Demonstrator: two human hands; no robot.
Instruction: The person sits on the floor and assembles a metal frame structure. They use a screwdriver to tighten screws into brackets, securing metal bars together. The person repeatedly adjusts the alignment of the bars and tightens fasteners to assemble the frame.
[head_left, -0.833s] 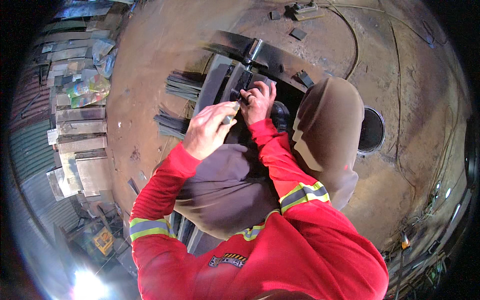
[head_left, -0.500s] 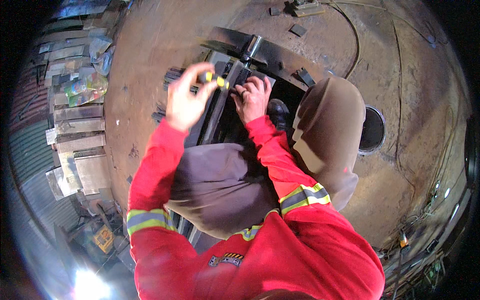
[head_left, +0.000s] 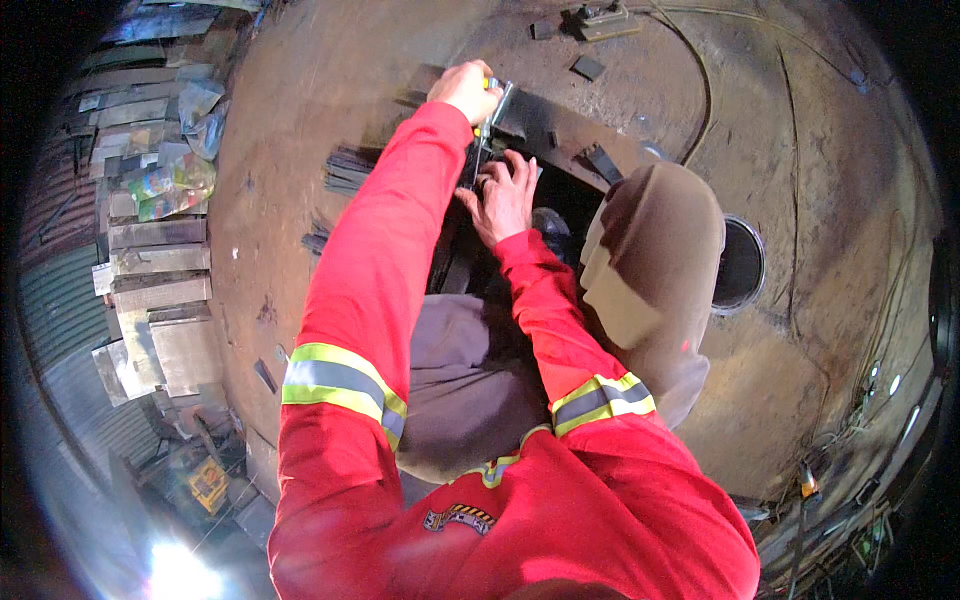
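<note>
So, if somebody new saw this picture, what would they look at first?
Probably the bright red top, which fills the lower middle, with yellow-and-grey bands on its sleeves. Next might come the glaring white light at the lower left. Then the eye may follow the left sleeve up to the left hand near the top middle, which holds a yellow-marked tool beside a shiny metal bar.

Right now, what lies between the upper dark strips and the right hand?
In the head view, the red left sleeve crosses that stretch; the narrow part beside the right hand is too dark to tell.
</note>
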